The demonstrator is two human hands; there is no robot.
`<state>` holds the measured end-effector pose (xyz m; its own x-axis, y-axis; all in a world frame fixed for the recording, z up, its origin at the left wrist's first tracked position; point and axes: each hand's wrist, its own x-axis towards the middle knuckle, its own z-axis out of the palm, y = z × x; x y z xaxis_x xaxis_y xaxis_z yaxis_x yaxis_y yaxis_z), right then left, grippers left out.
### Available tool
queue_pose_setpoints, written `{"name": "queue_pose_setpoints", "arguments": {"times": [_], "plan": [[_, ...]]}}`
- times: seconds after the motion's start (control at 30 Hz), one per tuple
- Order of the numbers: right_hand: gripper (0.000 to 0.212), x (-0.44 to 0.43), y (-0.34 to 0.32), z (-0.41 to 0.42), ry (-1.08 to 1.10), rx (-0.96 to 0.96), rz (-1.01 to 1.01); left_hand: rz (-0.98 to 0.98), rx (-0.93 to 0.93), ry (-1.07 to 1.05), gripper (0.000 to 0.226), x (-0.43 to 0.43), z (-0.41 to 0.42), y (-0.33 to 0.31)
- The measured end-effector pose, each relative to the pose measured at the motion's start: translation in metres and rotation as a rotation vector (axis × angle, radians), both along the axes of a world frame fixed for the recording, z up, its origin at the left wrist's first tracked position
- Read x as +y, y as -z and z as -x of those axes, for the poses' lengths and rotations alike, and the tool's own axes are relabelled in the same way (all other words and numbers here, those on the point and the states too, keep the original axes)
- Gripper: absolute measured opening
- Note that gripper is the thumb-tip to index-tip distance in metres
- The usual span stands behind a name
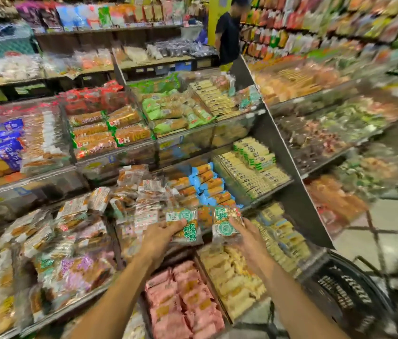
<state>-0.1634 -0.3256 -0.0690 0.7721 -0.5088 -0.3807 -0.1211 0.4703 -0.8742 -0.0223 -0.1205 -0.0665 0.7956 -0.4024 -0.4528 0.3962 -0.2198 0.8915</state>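
Our left grip (pixel 161 237) pinches one green-labelled packet (pixel 186 227) and our right grip (pixel 248 238) a second packet (pixel 226 222), both up-left of the black basket (pixel 344 287), the right grip nearer it.

Both arms are bare up to the frame's edge. The left forearm (pixel 119 289) enters from 7 o'clock and the right forearm (pixel 290 297) from 5 o'clock. The left hand (pixel 161 234) and right hand (pixel 250 238) are bare too.

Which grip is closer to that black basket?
Right. The right grip, holding a snack packet, is up-left of the black basket; the left grip, with another packet, is farther left.
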Motion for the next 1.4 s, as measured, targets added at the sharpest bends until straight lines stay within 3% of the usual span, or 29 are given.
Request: {"name": "queue_pose_setpoints", "arguments": {"times": [0.07,0.13,0.17,0.27,0.33,0.4,0.47,0.5,0.63,0.67,0.77,0.8,0.87,0.93,1.03,1.13,1.2,1.27,1.3,1.33,1.4], "plan": [[0.066,-0.025,0.004,0.028,0.044,-0.014,-0.003,-0.017,-0.042,0.059,0.04,-0.033,0.022,-0.006],[0.086,-0.051,0.013,0.055,0.1,0.006,0.014,-0.039,-0.049,0.103,0.048,-0.066,0.041,-0.005],[0.085,-0.063,0.011,0.069,0.126,0.011,-0.001,-0.025,-0.018,0.118,0.054,-0.082,0.049,-0.003],[0.055,-0.097,0.014,0.108,0.23,-0.013,-0.058,-0.028,-0.006,0.184,0.057,-0.131,0.076,0.0],[0.076,-0.12,0.016,0.135,0.26,-0.041,-0.025,-0.026,0.007,0.248,0.069,-0.162,0.099,-0.004],[0.103,-0.14,0.022,0.162,0.309,-0.028,0.008,0.017,0.034,0.322,0.066,-0.193,0.118,-0.003],[0.105,-0.158,0.028,0.189,0.37,-0.023,0.022,0.021,0.012,0.374,0.04,-0.223,0.136,-0.001],[0.103,-0.166,0.029,0.2,0.397,-0.018,0.021,0.004,0.005,0.408,0.039,-0.237,0.144,-0.002],[0.12,-0.2,0.043,0.243,0.525,0.041,0.043,-0.041,-0.007,0.548,0.073,-0.297,0.163,0.011],[0.114,-0.208,0.046,0.251,0.546,0.042,0.028,-0.051,-0.008,0.581,0.082,-0.313,0.165,0.019],[0.066,-0.234,0.051,0.272,0.605,0.081,-0.017,-0.082,0.007,0.665,0.101,-0.361,0.174,0.042],[0.063,-0.244,0.058,0.28,0.643,0.097,-0.054,-0.101,0.017,0.694,0.096,-0.377,0.18,0.043],[0.059,-0.263,0.065,0.292,0.698,0.139,-0.088,-0.113,-0.024,0.725,0.063,-0.409,0.194,0.043],[0.073,-0.283,0.08,0.304,0.753,0.174,-0.085,-0.115,-0.01,0.734,0.035,-0.44,0.208,0.049],[0.103,-0.317,0.129,0.329,0.847,0.222,-0.083,-0.108,0.032,0.822,0.03,-0.483,0.223,0.065],[0.09,-0.333,0.151,0.349,0.936,0.249,-0.115,-0.094,0.078,0.904,0.017,-0.524,0.238,0.086],[0.064,-0.334,0.134,0.351,0.97,0.258,-0.124,-0.104,0.115,0.943,0.025,-0.545,0.247,0.109],[0.043,-0.341,0.142,0.36,0.99,0.292,-0.146,-0.103,0.169,0.982,0.079,-0.561,0.25,0.134],[0.036,-0.345,0.149,0.365,1.004,0.31,-0.156,-0.107,0.182,0.982,0.091,-0.567,0.252,0.146],[0.033,-0.347,0.151,0.368,1.028,0.309,-0.165,-0.125,0.208,0.986,0.079,-0.571,0.254,0.148],[0.031,-0.35,0.164,0.376,1.066,0.283,-0.216,-0.169,0.197,1.038,0.032,-0.58,0.264,0.158]]}}
